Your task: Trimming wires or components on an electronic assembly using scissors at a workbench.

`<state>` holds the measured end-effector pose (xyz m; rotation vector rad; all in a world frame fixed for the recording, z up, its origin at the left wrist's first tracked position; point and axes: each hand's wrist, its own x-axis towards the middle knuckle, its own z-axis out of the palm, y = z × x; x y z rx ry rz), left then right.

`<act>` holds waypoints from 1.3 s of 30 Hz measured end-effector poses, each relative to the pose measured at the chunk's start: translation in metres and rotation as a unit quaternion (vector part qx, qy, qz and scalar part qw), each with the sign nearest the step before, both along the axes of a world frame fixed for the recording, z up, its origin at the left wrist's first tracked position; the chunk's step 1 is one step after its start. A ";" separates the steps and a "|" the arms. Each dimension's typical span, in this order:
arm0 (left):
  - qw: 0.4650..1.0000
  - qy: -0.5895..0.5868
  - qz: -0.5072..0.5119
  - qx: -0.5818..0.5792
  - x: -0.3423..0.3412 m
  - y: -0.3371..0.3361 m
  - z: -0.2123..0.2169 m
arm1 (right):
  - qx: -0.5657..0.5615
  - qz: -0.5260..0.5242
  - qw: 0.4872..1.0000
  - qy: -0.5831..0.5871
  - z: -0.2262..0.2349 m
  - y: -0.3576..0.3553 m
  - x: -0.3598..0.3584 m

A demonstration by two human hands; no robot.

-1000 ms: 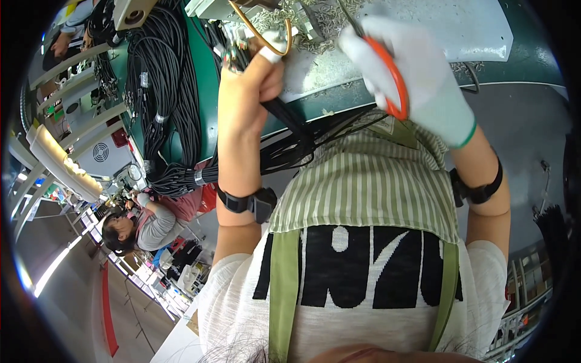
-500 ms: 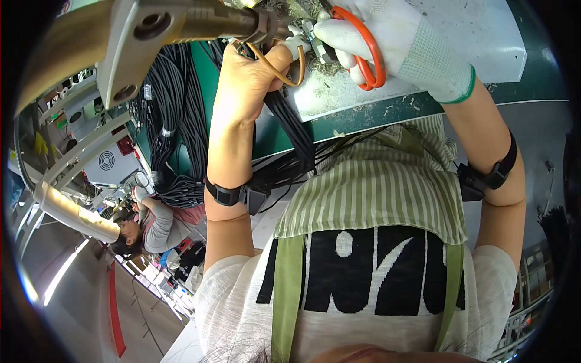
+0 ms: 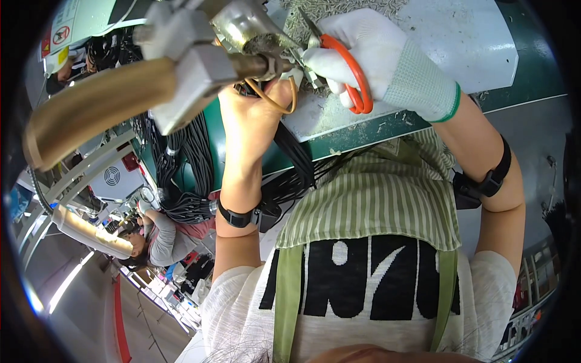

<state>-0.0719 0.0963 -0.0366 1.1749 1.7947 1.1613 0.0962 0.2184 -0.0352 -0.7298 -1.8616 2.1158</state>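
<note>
My left hand (image 3: 251,115), mostly bare with white on a fingertip, is closed around black cables (image 3: 293,145) that run out under the palm. Part of its grip is hidden behind a metal fixture (image 3: 257,66) with a curved copper-coloured tube (image 3: 284,109). In a white knit glove, my right hand (image 3: 375,54) keeps orange-handled scissors (image 3: 361,81) hooked in its fingers, blades pointing away. Its thumb and finger meet at a small silvery metal piece (image 3: 311,77) beside my left fingertips; whether they pinch it I cannot tell.
A white sheet (image 3: 466,48) covers part of the green table (image 3: 532,78). Many small metal bits (image 3: 363,7) are heaped at the far side. Thick bundles of black cable (image 3: 193,151) hang at the left. Further off, a person in grey sleeves (image 3: 162,239) works.
The view has shifted, so the fixture and both hands appear lower, and more of the metal heap shows. The scissors stay in my right hand, and both hands remain close together.
</note>
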 end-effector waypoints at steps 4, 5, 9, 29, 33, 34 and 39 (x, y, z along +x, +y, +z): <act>0.999 0.000 0.021 -0.032 0.003 0.000 0.001 | 0.192 0.024 0.977 0.085 -0.016 0.004 0.002; 1.000 -0.007 0.023 -0.017 0.005 0.001 0.000 | 0.285 0.038 0.950 0.119 -0.018 0.005 0.001; 0.999 -0.024 0.018 -0.017 0.005 0.001 0.001 | 0.451 0.018 0.879 0.156 -0.019 0.006 0.002; 0.928 -0.350 -0.084 -0.095 0.043 -0.070 0.033 | 0.421 -0.095 0.898 -0.089 0.016 -0.046 0.072; 0.941 -0.294 -0.135 -0.094 0.076 -0.067 0.035 | 0.218 -0.002 0.976 -0.003 0.027 -0.056 0.069; 0.947 -0.278 -0.138 -0.079 0.079 -0.067 0.034 | 0.216 -0.018 0.976 -0.012 0.025 -0.059 0.073; 0.948 -0.294 -0.071 -0.101 0.071 -0.066 0.040 | 0.250 -0.087 0.964 0.019 0.025 -0.072 0.079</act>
